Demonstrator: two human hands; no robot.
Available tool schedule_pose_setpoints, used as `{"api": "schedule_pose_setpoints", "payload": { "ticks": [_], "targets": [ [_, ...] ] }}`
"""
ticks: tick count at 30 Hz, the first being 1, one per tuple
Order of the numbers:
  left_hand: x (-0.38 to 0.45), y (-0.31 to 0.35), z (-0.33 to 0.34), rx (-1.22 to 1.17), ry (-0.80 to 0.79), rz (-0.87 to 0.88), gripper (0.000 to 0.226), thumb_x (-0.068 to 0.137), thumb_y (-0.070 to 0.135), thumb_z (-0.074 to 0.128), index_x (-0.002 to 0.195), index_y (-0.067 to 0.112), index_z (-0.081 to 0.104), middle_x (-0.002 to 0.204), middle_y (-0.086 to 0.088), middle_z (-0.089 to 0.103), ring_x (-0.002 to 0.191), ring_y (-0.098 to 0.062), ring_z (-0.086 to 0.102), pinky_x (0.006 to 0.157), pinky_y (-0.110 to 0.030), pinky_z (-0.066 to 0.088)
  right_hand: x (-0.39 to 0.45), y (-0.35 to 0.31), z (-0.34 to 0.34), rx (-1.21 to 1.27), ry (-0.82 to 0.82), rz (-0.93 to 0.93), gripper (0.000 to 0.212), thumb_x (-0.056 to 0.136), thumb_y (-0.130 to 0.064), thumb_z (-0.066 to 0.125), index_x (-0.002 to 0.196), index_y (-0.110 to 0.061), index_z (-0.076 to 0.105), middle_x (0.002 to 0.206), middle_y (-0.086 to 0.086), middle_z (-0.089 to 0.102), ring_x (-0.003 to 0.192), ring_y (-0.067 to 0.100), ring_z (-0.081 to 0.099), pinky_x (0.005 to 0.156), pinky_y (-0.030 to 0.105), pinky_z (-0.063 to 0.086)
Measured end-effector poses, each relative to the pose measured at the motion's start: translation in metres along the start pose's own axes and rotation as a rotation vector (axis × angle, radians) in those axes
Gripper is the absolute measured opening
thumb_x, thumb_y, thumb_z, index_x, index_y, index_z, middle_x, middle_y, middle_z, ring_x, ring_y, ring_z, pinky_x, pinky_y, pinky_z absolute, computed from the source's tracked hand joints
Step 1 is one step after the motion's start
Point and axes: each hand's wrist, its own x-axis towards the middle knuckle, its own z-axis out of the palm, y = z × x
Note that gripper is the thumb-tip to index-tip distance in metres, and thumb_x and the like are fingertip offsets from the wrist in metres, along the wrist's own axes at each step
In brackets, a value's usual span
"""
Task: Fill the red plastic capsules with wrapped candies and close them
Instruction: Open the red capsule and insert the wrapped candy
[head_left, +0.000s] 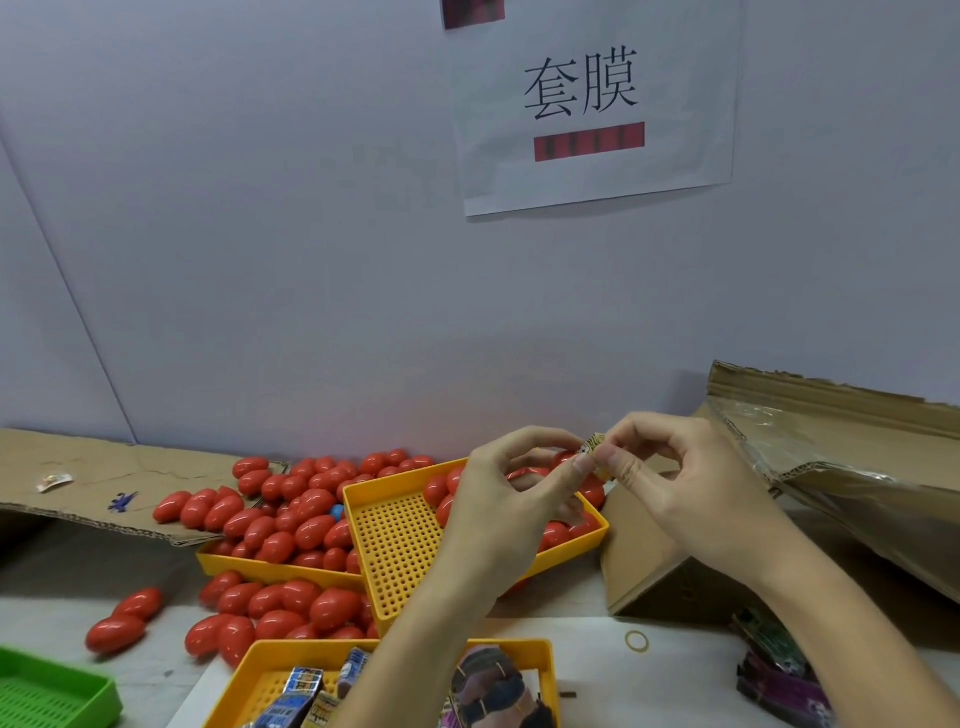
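Observation:
Both hands are raised above a yellow perforated tray. My left hand and my right hand pinch one small wrapped candy between their fingertips. Something red shows inside the left palm; I cannot tell whether it is a held capsule. Several closed red capsules are heaped in a second yellow tray at the left, and more red capsules lie loose on the table. A near yellow tray holds wrapped candies and a banded bundle.
A cardboard box with a plastic liner stands at the right. Flat cardboard lies at the left by the wall. A green tray sits at the bottom left. A rubber band and purple packets lie at the right.

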Motion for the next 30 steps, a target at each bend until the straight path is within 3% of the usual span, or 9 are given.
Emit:
{"api": "schedule_pose_setpoints", "payload": {
  "ticks": [7,11,17,24,30],
  "targets": [
    [0.0007,-0.0017,0.0022,-0.089,0.061,0.004,0.010,0.089,0.023,0.069,0.098,0.023,0.071,0.090,0.005,0.074,0.071,-0.020,0.074,0.063,-0.025,0.060,-0.0009,-0.0048,-0.0022,-0.006,0.024,-0.043,0.024,0.078,-0.050,0.057,0.082,-0.029,0.069,0.078,-0.013,0.067,0.083,0.003,0.061,0.067,0.011,0.045],
    [0.0008,0.0007,0.0026,-0.222,0.075,-0.012,0.012,0.085,0.026,0.070,0.097,0.023,0.071,0.091,0.001,0.074,0.082,-0.022,0.075,0.065,-0.028,0.061,-0.0007,-0.0060,-0.0034,-0.004,0.053,-0.046,0.007,0.083,-0.035,0.068,0.087,-0.031,0.071,0.082,-0.016,0.069,0.084,0.002,0.063,0.067,0.013,0.048],
    [0.0026,0.0017,0.0035,-0.380,0.080,-0.024,0.023,0.076,0.031,0.070,0.097,0.021,0.072,0.095,-0.004,0.075,0.093,-0.022,0.074,0.070,-0.029,0.061,-0.0004,-0.0066,-0.0018,0.015,0.090,-0.028,0.011,0.082,-0.025,0.072,0.093,-0.028,0.071,0.083,-0.016,0.071,0.085,0.001,0.066,0.075,0.027,0.057],
    [0.0032,0.0012,0.0035,-0.456,0.049,-0.010,0.021,0.076,0.029,0.070,0.094,0.019,0.072,0.096,-0.007,0.076,0.096,-0.024,0.073,0.073,-0.026,0.060,-0.0011,-0.0061,0.0017,0.120,0.075,0.022,0.031,0.076,-0.030,0.074,0.102,-0.032,0.058,0.088,-0.014,0.074,0.083,0.003,0.071,0.074,0.028,0.060],
    [0.0032,-0.0003,0.0036,-0.393,0.036,-0.009,0.024,0.079,0.029,0.068,0.099,0.017,0.070,0.096,-0.004,0.076,0.094,-0.023,0.074,0.074,-0.029,0.061,-0.0018,-0.0067,0.0042,0.144,0.053,0.057,0.041,0.072,-0.044,0.068,0.109,-0.029,0.067,0.091,-0.013,0.074,0.088,0.002,0.069,0.079,0.029,0.059]
  ]
}}
